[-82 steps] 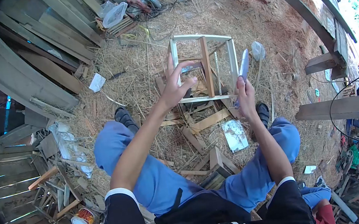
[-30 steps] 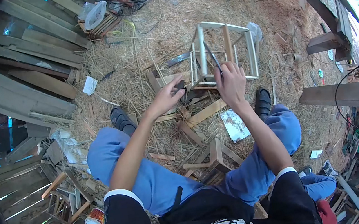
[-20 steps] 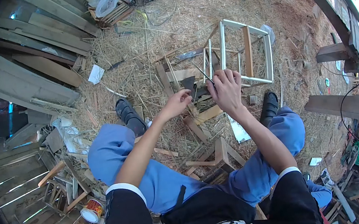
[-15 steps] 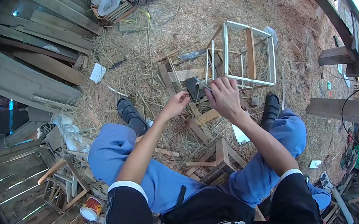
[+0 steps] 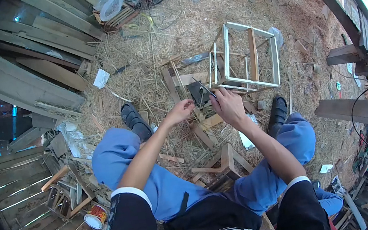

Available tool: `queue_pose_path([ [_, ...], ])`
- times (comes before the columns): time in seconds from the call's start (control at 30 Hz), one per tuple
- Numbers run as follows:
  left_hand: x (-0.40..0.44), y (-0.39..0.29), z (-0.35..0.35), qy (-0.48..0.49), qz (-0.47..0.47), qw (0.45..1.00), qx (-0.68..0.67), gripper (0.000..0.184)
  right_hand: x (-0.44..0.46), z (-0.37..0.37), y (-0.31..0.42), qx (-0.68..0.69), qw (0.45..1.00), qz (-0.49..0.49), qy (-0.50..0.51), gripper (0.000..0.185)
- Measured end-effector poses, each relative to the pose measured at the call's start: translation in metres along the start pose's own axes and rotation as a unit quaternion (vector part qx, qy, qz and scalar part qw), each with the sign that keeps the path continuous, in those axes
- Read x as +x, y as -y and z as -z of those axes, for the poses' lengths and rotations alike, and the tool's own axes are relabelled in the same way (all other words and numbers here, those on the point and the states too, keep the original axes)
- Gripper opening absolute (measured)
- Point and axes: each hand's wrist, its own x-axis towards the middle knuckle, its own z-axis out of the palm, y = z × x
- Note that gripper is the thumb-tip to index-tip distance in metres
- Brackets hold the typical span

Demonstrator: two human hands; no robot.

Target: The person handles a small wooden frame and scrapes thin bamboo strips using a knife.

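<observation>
My right hand (image 5: 231, 106) is closed around what looks like a knife (image 5: 204, 87), its thin dark blade pointing up and to the left. To its left, my left hand (image 5: 181, 112) has its fingers curled together; whatever they may hold is too small to make out. Between and just beyond the hands lies a dark flat piece (image 5: 198, 93) on a pile of wood scraps. A pale wooden frame (image 5: 253, 54) of thin bars rests on the ground just past my right hand.
Straw and shavings cover the ground (image 5: 149, 59). Several boards (image 5: 54, 43) lean at the left. A small wooden piece (image 5: 227, 158) sits between my legs. A painted can (image 5: 96, 216) and scrap wood stand at lower left. A beam (image 5: 360, 112) juts in from the right.
The blade in my right hand has turned, now showing as a thin slanted line. My right hand has shifted slightly down and left; my left hand has barely moved.
</observation>
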Motion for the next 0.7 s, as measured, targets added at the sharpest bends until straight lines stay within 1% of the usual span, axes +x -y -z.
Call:
queue_pose_path([
  [0.1, 0.009, 0.007, 0.002, -0.073, -0.033, 0.997, 0.017, 0.036, -0.008, -0.015, -0.009, 0.013, 1.000, -0.014, -0.012, 0.026],
  [0.2, 0.025, 0.016, -0.002, -0.167, -0.030, 0.985, 0.025, 0.028, -0.018, -0.028, -0.017, 0.001, 0.998, -0.036, 0.054, 0.026],
  [0.23, 0.044, 0.043, -0.004, -0.195, -0.032, 0.980, 0.005, 0.025, -0.019, -0.031, -0.015, 0.000, 0.997, -0.045, 0.062, 0.026],
  [0.3, 0.068, 0.070, -0.007, -0.276, -0.019, 0.958, 0.068, 0.024, -0.020, -0.041, -0.017, 0.023, 0.995, -0.055, 0.074, 0.026],
  [0.37, 0.082, 0.092, -0.006, -0.343, 0.006, 0.932, 0.118, 0.023, -0.025, -0.062, -0.025, 0.053, 0.992, -0.072, 0.087, 0.026],
  [0.47, 0.092, 0.104, -0.009, -0.399, 0.119, 0.892, 0.179, 0.023, -0.025, -0.092, -0.032, 0.052, 0.992, -0.076, 0.089, 0.027],
  [0.5, 0.103, 0.109, -0.010, -0.425, 0.111, 0.885, 0.156, 0.024, -0.022, -0.098, -0.033, 0.069, 0.988, -0.093, 0.103, 0.027],
  [0.6, 0.135, 0.121, -0.013, -0.387, 0.147, 0.900, 0.136, 0.026, -0.015, -0.121, -0.031, 0.066, 0.981, -0.149, 0.102, 0.026],
  [0.63, 0.144, 0.123, -0.018, -0.428, 0.121, 0.887, 0.125, 0.025, -0.011, -0.131, -0.033, 0.112, 0.976, -0.161, 0.091, 0.024],
  [0.7, 0.158, 0.130, -0.020, -0.415, 0.128, 0.893, 0.117, 0.025, -0.004, -0.145, -0.036, 0.126, 0.970, -0.185, 0.093, 0.023],
])
